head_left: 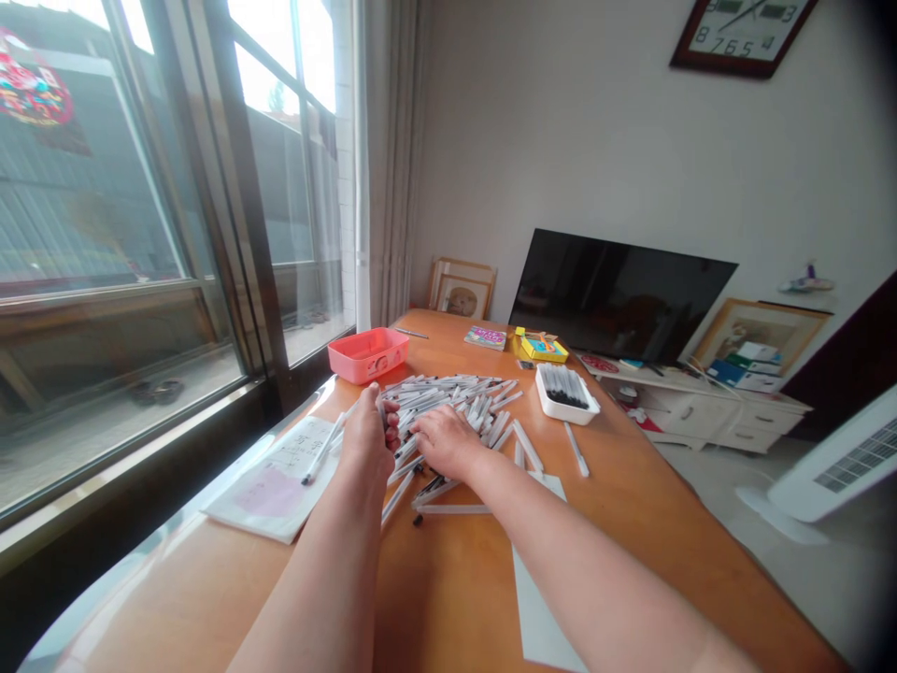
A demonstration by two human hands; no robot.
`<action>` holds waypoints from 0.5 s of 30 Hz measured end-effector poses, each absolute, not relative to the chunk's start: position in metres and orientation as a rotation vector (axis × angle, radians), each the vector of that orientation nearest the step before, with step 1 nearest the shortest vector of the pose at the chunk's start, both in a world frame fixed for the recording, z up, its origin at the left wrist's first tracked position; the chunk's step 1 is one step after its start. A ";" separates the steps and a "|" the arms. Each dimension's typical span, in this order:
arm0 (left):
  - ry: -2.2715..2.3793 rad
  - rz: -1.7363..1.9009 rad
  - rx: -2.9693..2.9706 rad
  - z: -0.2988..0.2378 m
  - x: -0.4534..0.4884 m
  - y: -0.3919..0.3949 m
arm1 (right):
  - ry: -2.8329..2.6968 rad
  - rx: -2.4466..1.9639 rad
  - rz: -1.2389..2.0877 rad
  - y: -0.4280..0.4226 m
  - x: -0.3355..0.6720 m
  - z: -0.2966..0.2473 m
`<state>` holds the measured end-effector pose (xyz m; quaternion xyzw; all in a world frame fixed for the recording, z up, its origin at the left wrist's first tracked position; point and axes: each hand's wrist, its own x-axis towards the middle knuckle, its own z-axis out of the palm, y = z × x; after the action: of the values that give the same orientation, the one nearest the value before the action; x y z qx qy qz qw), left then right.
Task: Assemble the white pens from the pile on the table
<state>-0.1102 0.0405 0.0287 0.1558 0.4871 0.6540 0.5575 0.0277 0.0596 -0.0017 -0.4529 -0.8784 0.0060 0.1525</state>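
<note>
Red decoration (pixel 35 89) on the window is cut off by the left edge. Next comes a notepad (pixel 270 491) on the wooden table (pixel 441 598), its handwriting too small to read and its near right part covered by the left forearm. Above it slants a pen (pixel 320 456) with a dark tip; its upper end runs behind the left hand (pixel 369 430). That hand's fingers bend inward and a dark sliver shows beside the thumb, but I cannot tell whether they grip anything. Just beyond stands an open pink box (pixel 368 367), its near wall hiding part of the floor inside. Pens (pixel 483 404) are heaped across the middle of the table, partly hidden by both hands. The right hand (pixel 447 439) lies palm down on the heap, fingertips out of sight among the barrels; whether they pinch one I cannot tell. Under the right forearm, a white sheet (pixel 536 598) is partly covered. Farther back, a yellow box (pixel 543 348) holds something orange and blue, hard to make out. A white container (pixel 581 408) is packed with pens, black ends nearest. The wall clock (pixel 743 33) is cropped above, the fan (pixel 833 458) at right.
</note>
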 end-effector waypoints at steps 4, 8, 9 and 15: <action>1.157 1.530 0.373 0.028 -0.109 0.041 | -2.577 -1.344 0.024 0.058 0.016 -0.003; 1.151 1.512 0.386 0.028 -0.108 0.040 | -2.560 -1.386 0.006 0.052 0.023 -0.005; 1.144 1.511 0.390 0.027 -0.108 0.040 | -2.557 -1.388 0.005 0.050 0.027 -0.005; 1.116 1.509 0.391 0.026 -0.106 0.040 | -2.516 -1.367 -0.025 0.040 0.047 -0.009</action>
<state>-0.1062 0.0401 0.0260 0.1669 0.4764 0.6442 0.5746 0.0469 0.0399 -0.0093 -0.4730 -0.8701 -0.0086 0.1387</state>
